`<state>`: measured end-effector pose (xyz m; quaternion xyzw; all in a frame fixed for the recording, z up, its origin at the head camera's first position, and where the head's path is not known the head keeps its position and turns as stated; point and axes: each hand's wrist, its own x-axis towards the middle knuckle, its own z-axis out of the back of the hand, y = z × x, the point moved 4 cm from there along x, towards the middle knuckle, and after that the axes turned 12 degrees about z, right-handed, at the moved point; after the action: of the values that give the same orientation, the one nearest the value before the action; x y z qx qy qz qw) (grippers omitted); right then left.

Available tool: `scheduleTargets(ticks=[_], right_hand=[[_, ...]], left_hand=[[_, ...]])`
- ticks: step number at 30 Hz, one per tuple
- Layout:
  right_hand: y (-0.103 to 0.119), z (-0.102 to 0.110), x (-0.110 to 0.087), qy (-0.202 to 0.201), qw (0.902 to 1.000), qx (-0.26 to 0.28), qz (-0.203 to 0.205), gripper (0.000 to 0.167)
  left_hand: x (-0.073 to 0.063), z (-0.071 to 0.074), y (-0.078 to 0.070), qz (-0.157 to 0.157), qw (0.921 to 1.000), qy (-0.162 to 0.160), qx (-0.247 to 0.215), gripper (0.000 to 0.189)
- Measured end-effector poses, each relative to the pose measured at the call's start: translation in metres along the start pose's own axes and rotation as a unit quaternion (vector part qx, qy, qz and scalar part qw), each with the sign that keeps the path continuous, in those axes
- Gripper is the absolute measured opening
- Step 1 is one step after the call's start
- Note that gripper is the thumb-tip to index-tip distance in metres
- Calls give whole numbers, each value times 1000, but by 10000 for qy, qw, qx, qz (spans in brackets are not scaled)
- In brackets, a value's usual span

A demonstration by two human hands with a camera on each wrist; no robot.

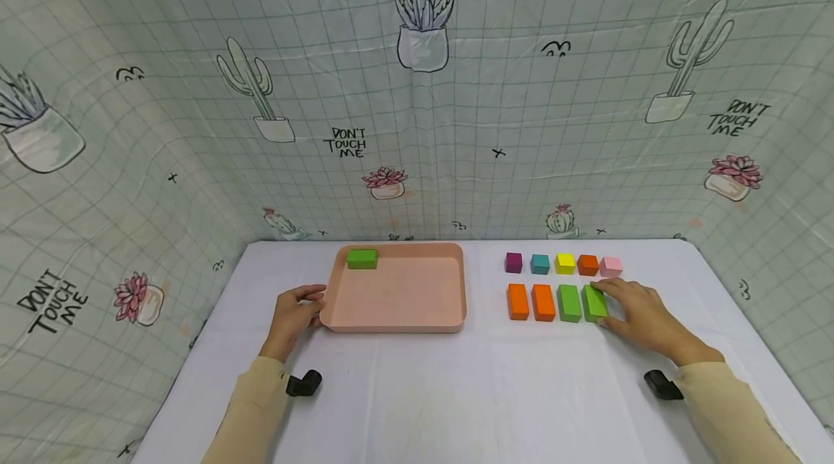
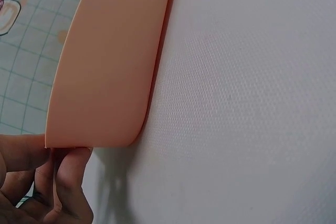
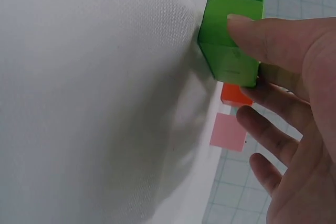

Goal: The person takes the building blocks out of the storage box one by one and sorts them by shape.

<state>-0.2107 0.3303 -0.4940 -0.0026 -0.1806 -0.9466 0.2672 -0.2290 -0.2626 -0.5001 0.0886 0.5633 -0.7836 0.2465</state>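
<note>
My right hand (image 1: 641,310) pinches the rightmost green block (image 1: 594,303), thumb on its near end and fingers at its far end. In the right wrist view the thumb (image 3: 273,43) lies over the green block's face (image 3: 228,61), with the other fingers spread behind. Another green block (image 1: 569,303) stands just left of it. At the far left, my left hand (image 1: 293,315) touches the left side of a peach tray (image 1: 397,328). The left wrist view shows its fingertips (image 2: 73,161) against the tray's outer wall (image 2: 105,93). A green block (image 1: 362,259) lies in the tray's far left corner.
Two orange blocks (image 1: 517,302) stand left of the green ones. Behind them runs a row of small cubes: purple (image 1: 513,263), teal (image 1: 540,264), yellow (image 1: 565,263), orange (image 1: 588,265) and pink (image 1: 610,266). A patterned cloth (image 1: 456,124) rises behind the white table (image 1: 417,399).
</note>
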Motion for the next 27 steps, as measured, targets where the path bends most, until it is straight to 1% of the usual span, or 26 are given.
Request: scheduleTargets(ticks=[4,7,12,16,19,27], right_hand=[[-1,1,-1,26,10000,-27,7,66],[-2,1,0,35,10000,-34,-5,69],[4,5,4,-205,9997,101,62,76],[19,12,10,-518,9981,184,277,75],[33,16,18,-647,9967,159,456,71],[72,14,44,-812,9912,210,1023,61]], left_hand=[[0,0,0,-6,10000,43,-19,34],[-1,-1,-1,31,10000,43,-16,34],[-2,0,-1,37,10000,17,-16,34],[-2,1,-1,28,10000,-1,5,34],[-2,0,-1,42,10000,-3,15,34],[-4,0,-3,23,10000,-8,14,35]])
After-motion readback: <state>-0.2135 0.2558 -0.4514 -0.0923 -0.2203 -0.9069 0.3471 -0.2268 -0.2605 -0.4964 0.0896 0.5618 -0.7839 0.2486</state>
